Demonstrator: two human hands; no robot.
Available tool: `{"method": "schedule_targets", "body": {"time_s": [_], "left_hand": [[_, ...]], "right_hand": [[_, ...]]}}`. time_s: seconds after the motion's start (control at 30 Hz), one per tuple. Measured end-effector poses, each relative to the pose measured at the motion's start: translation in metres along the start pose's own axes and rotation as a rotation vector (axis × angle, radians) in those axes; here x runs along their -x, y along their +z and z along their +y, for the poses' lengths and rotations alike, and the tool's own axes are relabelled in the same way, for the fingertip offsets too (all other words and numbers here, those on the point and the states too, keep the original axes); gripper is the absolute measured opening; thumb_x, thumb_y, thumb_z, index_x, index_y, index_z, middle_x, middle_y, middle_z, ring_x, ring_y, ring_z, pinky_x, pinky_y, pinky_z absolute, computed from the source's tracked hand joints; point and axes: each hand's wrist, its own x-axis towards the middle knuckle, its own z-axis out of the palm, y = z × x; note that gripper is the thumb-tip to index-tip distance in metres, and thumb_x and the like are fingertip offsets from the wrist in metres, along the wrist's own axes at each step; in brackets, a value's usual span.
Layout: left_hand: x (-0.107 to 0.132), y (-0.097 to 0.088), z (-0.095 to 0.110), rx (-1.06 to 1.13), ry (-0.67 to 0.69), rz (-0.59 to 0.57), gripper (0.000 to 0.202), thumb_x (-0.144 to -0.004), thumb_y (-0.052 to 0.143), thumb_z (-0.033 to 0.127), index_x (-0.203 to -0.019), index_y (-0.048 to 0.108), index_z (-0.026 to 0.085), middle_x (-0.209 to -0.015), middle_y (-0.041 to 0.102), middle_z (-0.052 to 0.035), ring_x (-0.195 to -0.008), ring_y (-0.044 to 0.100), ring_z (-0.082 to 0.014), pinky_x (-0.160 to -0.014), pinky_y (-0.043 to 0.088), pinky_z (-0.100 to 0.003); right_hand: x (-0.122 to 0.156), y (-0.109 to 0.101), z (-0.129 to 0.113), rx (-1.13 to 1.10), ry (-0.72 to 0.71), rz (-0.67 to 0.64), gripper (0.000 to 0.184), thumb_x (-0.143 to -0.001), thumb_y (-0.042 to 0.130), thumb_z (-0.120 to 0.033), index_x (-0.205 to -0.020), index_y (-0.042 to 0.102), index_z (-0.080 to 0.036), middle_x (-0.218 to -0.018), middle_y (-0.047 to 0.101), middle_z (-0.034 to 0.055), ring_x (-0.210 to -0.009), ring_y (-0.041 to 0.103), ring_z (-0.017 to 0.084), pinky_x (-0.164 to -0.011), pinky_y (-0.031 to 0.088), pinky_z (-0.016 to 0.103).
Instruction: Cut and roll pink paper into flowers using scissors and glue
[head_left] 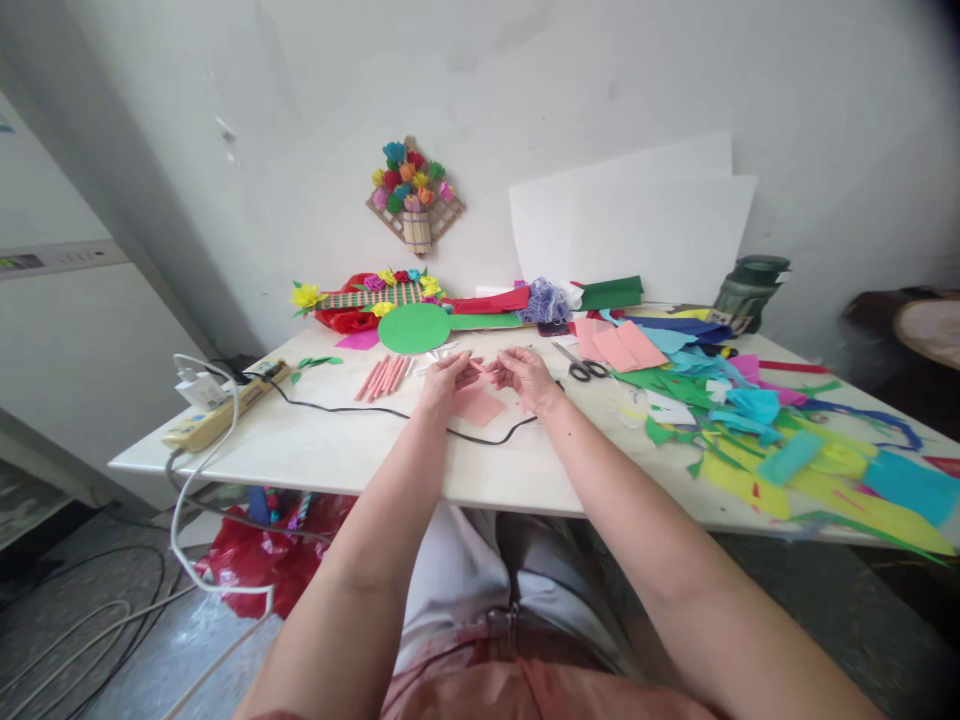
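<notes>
My left hand (448, 381) and my right hand (527, 377) meet over the middle of the white table (337, 450). Both pinch a small rolled pink paper piece (482, 368) held between their fingertips. A flat pink paper sheet (478, 405) lies right under the hands. Several finished pink paper rolls (384, 377) lie to the left of my left hand. Black scissors (582, 366) rest just right of my right hand.
A black cable (465, 432) runs under my wrists to a power strip (225, 405) at the left edge. Coloured paper scraps (772, 440) cover the right side. A green paper disc (414, 327), paper flowers (375, 290), white sheets (637, 230) and a dark jar (750, 290) stand behind.
</notes>
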Motion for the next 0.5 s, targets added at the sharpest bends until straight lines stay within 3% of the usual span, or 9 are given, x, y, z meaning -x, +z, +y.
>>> {"method": "schedule_targets", "body": {"time_s": [0.13, 0.23, 0.37, 0.5], "left_hand": [[-0.001, 0.000, 0.000, 0.022, 0.006, 0.017, 0.033, -0.061, 0.077, 0.034, -0.085, 0.067, 0.013, -0.082, 0.072, -0.0079, -0.067, 0.066, -0.0134, -0.070, 0.051, -0.026], [-0.001, 0.000, 0.000, 0.021, -0.002, 0.029, 0.032, -0.064, 0.076, 0.033, -0.087, 0.066, 0.013, -0.083, 0.072, -0.0085, -0.066, 0.066, -0.0127, -0.071, 0.051, -0.026], [-0.002, 0.001, 0.001, -0.009, -0.002, 0.043, 0.033, -0.065, 0.075, 0.035, -0.089, 0.066, 0.013, -0.088, 0.072, -0.0099, -0.065, 0.065, -0.0119, -0.072, 0.051, -0.026], [-0.002, 0.001, -0.001, -0.034, 0.008, 0.018, 0.038, -0.065, 0.075, 0.037, -0.093, 0.066, 0.014, -0.093, 0.071, -0.0110, -0.069, 0.066, -0.0131, -0.072, 0.050, -0.027]], "right_hand": [[0.001, -0.002, -0.006, -0.074, 0.014, -0.047, 0.034, -0.058, 0.076, -0.041, -0.070, 0.052, -0.019, -0.051, 0.055, -0.0052, -0.044, 0.050, 0.010, -0.047, 0.045, 0.025], [0.000, -0.006, -0.011, -0.061, -0.024, 0.055, 0.029, -0.062, 0.072, -0.039, -0.070, 0.051, -0.021, -0.050, 0.050, -0.0069, -0.043, 0.048, 0.010, -0.048, 0.045, 0.025], [-0.005, -0.013, -0.013, -0.008, -0.133, 0.266, 0.022, -0.068, 0.065, -0.038, -0.076, 0.054, -0.020, -0.066, 0.061, -0.0008, -0.062, 0.060, 0.013, -0.067, 0.051, 0.030], [-0.008, -0.015, -0.007, 0.161, -0.163, 0.295, 0.021, -0.067, 0.062, -0.031, -0.084, 0.063, -0.018, -0.086, 0.069, 0.0049, -0.081, 0.064, 0.016, -0.077, 0.049, 0.031]]}}
